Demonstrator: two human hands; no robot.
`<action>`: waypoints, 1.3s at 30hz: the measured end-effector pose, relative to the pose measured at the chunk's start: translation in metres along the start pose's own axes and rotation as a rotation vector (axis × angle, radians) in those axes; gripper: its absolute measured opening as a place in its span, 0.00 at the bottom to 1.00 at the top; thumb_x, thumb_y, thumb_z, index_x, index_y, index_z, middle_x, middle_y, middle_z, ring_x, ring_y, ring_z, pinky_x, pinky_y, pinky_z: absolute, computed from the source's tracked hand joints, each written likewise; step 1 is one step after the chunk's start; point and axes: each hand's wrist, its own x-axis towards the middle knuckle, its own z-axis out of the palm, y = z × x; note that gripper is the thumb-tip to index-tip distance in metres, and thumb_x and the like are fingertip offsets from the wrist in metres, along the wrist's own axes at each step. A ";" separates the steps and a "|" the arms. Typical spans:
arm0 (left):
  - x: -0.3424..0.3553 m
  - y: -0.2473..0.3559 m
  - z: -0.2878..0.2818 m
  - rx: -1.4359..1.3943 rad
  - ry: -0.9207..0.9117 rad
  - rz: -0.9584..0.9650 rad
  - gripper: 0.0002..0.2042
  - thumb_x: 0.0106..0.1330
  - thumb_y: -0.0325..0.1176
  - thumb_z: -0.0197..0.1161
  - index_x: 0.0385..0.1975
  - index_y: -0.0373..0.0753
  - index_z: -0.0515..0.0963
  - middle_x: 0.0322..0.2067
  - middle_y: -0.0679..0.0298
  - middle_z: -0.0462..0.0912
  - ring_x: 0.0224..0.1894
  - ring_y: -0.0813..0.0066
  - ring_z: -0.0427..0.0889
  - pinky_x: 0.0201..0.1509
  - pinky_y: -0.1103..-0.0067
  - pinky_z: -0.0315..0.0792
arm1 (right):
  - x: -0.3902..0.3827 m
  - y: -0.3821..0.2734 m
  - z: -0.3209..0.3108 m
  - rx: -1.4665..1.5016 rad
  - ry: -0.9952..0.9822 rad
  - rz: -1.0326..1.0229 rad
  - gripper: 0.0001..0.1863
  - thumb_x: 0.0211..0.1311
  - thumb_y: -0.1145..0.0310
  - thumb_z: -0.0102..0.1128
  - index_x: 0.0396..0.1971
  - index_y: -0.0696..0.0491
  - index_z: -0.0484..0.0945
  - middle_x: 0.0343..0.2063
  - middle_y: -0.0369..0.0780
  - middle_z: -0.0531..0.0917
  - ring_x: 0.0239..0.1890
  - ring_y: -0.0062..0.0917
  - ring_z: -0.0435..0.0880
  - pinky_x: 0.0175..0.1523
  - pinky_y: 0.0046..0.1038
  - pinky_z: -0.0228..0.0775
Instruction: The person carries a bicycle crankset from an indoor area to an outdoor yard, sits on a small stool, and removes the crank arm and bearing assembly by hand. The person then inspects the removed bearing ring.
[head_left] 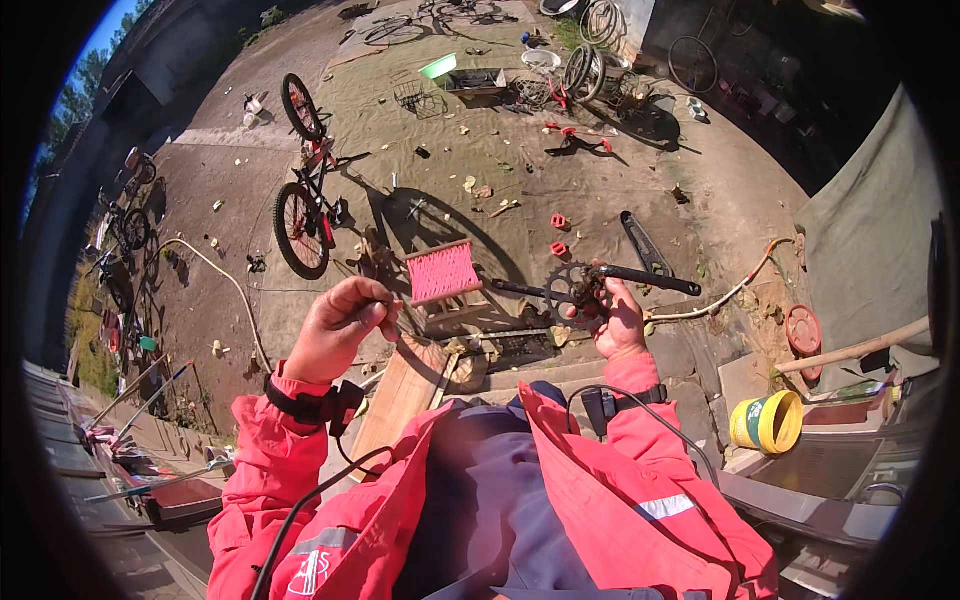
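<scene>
In my right hand [622, 322] is a dirty bicycle crankset [652, 277], gripped near its middle, where a dark clump sits. One black arm points right, the other left, with the toothed chainring [560, 283] between them. My left hand [345, 325] is raised to the left with thumb and fingertips pinched together; whatever they hold is too small to make out. Beyond my hands stands a low stool [443, 272] with a pink woven seat. Two small red pedal-like blocks [559, 221] and a long black chain guard [645, 243] lie on the ground past the crankset.
A red and black bicycle [318, 190] lies ahead on the left. Bike parts, a red frame piece [580, 140] and loose wheels [583, 72] are farther off. A hose [715, 305] and yellow bucket [785, 422] are at right. A wooden board [400, 395] lies close by.
</scene>
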 end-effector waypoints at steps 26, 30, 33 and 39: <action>0.124 -0.258 -0.020 0.331 0.069 -0.520 0.07 0.69 0.23 0.55 0.42 0.27 0.75 0.30 0.60 0.81 0.30 0.73 0.84 0.38 0.79 0.78 | -0.061 -0.117 -0.195 -0.029 0.523 -0.562 0.26 0.69 0.60 0.44 0.65 0.51 0.68 0.43 0.43 0.84 0.39 0.34 0.84 0.44 0.42 0.79; 0.158 -0.270 -0.004 0.327 0.056 -0.564 0.08 0.69 0.23 0.56 0.44 0.27 0.75 0.32 0.59 0.81 0.32 0.71 0.84 0.40 0.77 0.78 | -0.044 -0.134 -0.204 -0.022 0.569 -0.562 0.30 0.65 0.59 0.46 0.67 0.51 0.66 0.44 0.43 0.84 0.39 0.34 0.85 0.43 0.42 0.80; 0.181 -0.278 -0.003 0.323 0.076 -0.561 0.07 0.69 0.23 0.55 0.42 0.27 0.76 0.31 0.60 0.81 0.30 0.72 0.84 0.36 0.79 0.79 | -0.031 -0.141 -0.213 -0.015 0.564 -0.560 0.30 0.66 0.60 0.46 0.67 0.51 0.65 0.45 0.43 0.84 0.40 0.34 0.85 0.43 0.42 0.80; 0.256 -0.313 -0.021 0.359 0.059 -0.558 0.08 0.67 0.23 0.56 0.42 0.26 0.76 0.31 0.60 0.81 0.29 0.72 0.84 0.35 0.78 0.79 | 0.020 -0.149 -0.230 0.011 0.594 -0.573 0.29 0.67 0.60 0.47 0.67 0.52 0.65 0.43 0.45 0.84 0.41 0.33 0.85 0.43 0.41 0.81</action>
